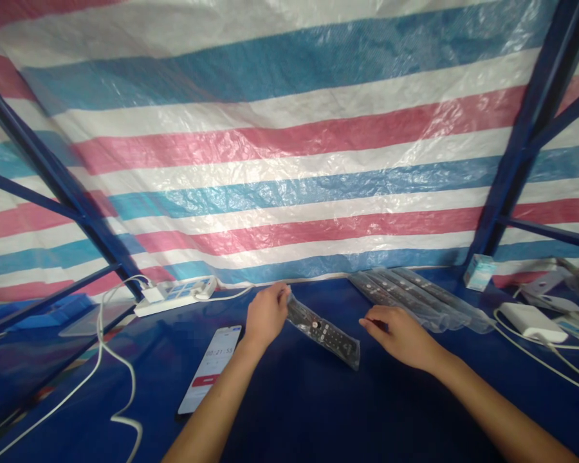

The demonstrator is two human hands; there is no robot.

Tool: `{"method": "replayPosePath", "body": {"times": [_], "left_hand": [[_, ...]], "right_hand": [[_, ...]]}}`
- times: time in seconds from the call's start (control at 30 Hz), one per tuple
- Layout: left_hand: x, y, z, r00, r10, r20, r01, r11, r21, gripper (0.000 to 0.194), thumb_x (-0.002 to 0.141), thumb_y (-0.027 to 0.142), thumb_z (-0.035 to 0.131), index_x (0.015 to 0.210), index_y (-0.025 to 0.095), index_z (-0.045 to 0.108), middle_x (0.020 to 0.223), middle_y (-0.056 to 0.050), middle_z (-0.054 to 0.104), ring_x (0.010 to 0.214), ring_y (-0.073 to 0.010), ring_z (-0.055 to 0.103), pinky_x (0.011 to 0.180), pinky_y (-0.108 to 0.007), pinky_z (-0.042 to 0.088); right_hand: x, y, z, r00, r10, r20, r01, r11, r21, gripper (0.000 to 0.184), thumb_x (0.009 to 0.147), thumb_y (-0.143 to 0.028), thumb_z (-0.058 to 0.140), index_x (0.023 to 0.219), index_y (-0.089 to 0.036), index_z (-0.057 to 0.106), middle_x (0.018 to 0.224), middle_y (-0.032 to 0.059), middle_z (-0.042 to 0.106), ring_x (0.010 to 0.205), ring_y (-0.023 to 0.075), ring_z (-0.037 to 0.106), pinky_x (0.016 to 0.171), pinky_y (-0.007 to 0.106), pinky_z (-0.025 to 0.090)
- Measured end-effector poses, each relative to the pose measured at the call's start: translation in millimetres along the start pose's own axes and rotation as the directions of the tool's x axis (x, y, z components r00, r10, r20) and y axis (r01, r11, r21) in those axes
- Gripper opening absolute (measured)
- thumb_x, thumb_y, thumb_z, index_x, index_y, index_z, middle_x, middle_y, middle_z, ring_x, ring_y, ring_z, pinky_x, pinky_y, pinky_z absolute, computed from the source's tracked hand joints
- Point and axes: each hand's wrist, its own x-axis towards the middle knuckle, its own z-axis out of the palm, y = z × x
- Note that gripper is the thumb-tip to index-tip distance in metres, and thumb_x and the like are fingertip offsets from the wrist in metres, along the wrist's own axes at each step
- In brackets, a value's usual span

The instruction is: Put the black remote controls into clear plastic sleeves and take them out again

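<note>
A black remote control (pixel 325 332) in a clear plastic bag hangs slantwise above the blue tabletop. My left hand (pixel 266 313) pinches the bag at its upper left end. To the right of the bagged remote, my right hand (pixel 395 334) hovers apart from it, thumb and forefinger a little apart with nothing seen between them. Behind my right hand lie several more bagged remote controls (pixel 405 292), side by side at the back of the table. A phone (pixel 211 370) with a running timer on its screen lies left of my left forearm.
A white power strip (pixel 176 296) with plugs and cables lies at the back left. On the right are a small box (pixel 479 272), a white adapter (pixel 533 321) and cables. Blue metal posts (pixel 525 141) and a striped sheet (pixel 289 148) bound the table (pixel 318 411).
</note>
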Motion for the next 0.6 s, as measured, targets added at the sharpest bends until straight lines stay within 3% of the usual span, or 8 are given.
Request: {"method": "replayPosePath", "body": {"times": [0.27, 0.43, 0.6], "left_hand": [[14.1, 13.6, -36.6, 0.993, 0.102, -0.056, -0.106, 0.991, -0.080, 0.025, 0.086, 0.033, 0.047, 0.076, 0.018, 0.064, 0.059, 0.001, 0.057, 0.058, -0.0134, 0.051, 0.058, -0.023, 0.033], [16.4, 24.2, -57.3, 0.990, 0.113, -0.080, -0.125, 0.979, -0.162, 0.026, 0.082, 0.036, 0.048, 0.073, 0.018, 0.064, 0.056, 0.003, 0.054, 0.055, -0.0130, 0.048, 0.057, -0.023, 0.033], [17.1, 38.1, -75.7, 0.978, 0.128, -0.165, -0.150, 0.980, -0.129, 0.030, 0.082, 0.040, 0.045, 0.068, 0.018, 0.060, 0.055, 0.002, 0.052, 0.054, -0.0131, 0.047, 0.055, -0.024, 0.032]], "right_hand": [[-5.0, -7.0, -1.6, 0.984, 0.044, 0.170, -0.042, 0.999, -0.011, 0.035, 0.082, -0.055, 0.056, 0.080, -0.021, 0.066, 0.075, 0.0022, 0.066, 0.067, 0.0172, 0.060, 0.057, 0.025, 0.036], [-8.0, -14.2, 1.6, 0.971, 0.082, 0.223, -0.073, 0.996, -0.051, 0.039, 0.073, -0.058, 0.064, 0.087, -0.021, 0.065, 0.082, 0.0028, 0.068, 0.072, 0.0192, 0.062, 0.060, 0.026, 0.037], [-8.3, -26.8, 15.9, 0.969, 0.074, 0.234, -0.045, 0.991, -0.128, 0.039, 0.072, -0.056, 0.066, 0.087, -0.020, 0.063, 0.091, 0.0044, 0.068, 0.077, 0.0210, 0.063, 0.063, 0.028, 0.038]]}}
